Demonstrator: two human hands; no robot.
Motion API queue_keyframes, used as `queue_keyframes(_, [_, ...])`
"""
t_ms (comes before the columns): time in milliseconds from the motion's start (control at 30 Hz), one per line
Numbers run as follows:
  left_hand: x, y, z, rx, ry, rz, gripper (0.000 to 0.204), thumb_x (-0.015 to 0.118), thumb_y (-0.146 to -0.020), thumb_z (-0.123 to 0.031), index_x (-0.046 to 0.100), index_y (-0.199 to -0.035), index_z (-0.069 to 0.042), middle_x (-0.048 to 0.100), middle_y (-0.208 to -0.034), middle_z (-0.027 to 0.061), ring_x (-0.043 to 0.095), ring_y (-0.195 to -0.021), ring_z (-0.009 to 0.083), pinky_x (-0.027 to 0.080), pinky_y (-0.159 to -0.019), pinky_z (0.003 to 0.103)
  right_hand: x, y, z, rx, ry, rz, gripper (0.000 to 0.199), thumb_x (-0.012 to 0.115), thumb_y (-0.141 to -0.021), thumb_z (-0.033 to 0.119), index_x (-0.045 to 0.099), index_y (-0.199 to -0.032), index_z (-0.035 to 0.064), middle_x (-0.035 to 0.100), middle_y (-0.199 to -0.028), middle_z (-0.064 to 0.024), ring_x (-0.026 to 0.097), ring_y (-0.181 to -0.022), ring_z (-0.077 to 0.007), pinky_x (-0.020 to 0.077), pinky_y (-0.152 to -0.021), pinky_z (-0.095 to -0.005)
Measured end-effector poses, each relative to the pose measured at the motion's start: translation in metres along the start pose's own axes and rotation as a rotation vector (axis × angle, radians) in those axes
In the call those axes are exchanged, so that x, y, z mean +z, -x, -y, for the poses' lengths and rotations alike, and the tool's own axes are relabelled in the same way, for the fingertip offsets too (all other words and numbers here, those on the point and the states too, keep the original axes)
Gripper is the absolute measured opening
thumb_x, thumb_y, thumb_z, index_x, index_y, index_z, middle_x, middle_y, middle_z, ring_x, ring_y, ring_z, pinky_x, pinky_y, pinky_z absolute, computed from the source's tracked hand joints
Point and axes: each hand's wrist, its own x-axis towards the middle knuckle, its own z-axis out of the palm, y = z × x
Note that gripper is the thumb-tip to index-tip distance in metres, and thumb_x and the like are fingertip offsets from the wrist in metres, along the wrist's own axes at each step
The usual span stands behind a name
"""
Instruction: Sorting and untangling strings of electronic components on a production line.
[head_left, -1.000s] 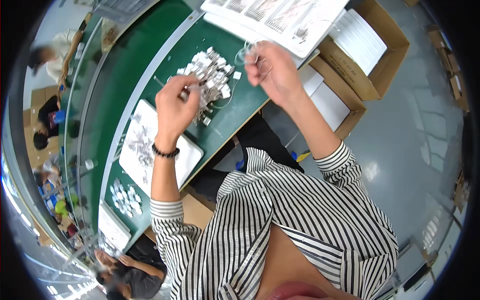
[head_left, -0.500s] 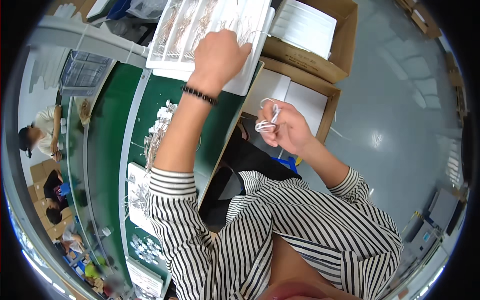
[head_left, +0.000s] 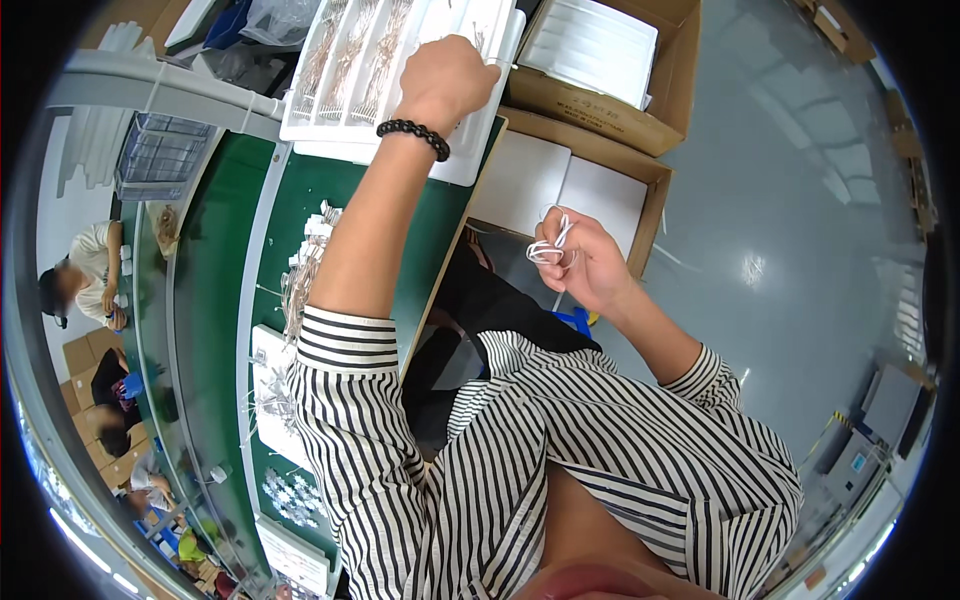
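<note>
My left hand (head_left: 448, 78) reaches over a white compartment tray (head_left: 325, 131) at the far end of the green bench. Its back faces up and its fingers curl down, closed, at the right-hand compartments; what they hold is hidden. A thin white wire end shows beside the thumb. Bundles of copper-coloured and white wires (head_left: 382, 60) lie in the tray's compartments. Off the bench's right edge, my right hand (head_left: 595, 262) is closed on a looped white cable (head_left: 543, 252), held between thumb and fingers.
Cardboard boxes (head_left: 600, 128) with white trays and sheets stand right of the bench. Wire bundles with white connectors (head_left: 318, 240) and a white tray of parts (head_left: 275, 380) lie along the green bench (head_left: 345, 185). Other people work at far left, beyond a metal rail.
My left hand has shifted slightly up relative to the tray's near rim. My right hand has turned a little and moved slightly right and down, still with the white cable.
</note>
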Motion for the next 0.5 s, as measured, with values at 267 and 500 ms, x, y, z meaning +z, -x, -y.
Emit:
queue_keyframes(267, [0.014, 0.004, 0.005, -0.071, 0.093, -0.135, 0.04, 0.065, -0.088, -0.037, 0.07, -0.092, 0.003, 0.071, -0.082, 0.0164, 0.068, -0.074, 0.0327, 0.056, -0.073, 0.041, 0.0, 0.0, -0.003, 0.0, 0.018, -0.061, 0.016, 0.041, -0.078, 0.0, 0.053, -0.087, 0.0027, 0.056, -0.077, -0.0111, 0.046, -0.059, -0.0161, 0.0354, -0.047, -0.0282])
queue_keyframes(500, [0.005, 0.011, 0.001, -0.056, 0.083, 0.032, 0.039, 0.065, -0.089, -0.037, 0.069, -0.094, 0.001, 0.073, -0.088, 0.0169, 0.069, -0.079, 0.0371, 0.056, -0.077, 0.043, -0.002, -0.004, 0.001, -0.023, 0.006, -0.089, 0.016, 0.04, -0.077, 0.001, 0.053, -0.087, 0.0028, 0.056, -0.077, -0.0106, 0.046, -0.059, -0.0162, 0.0362, -0.049, -0.0285])
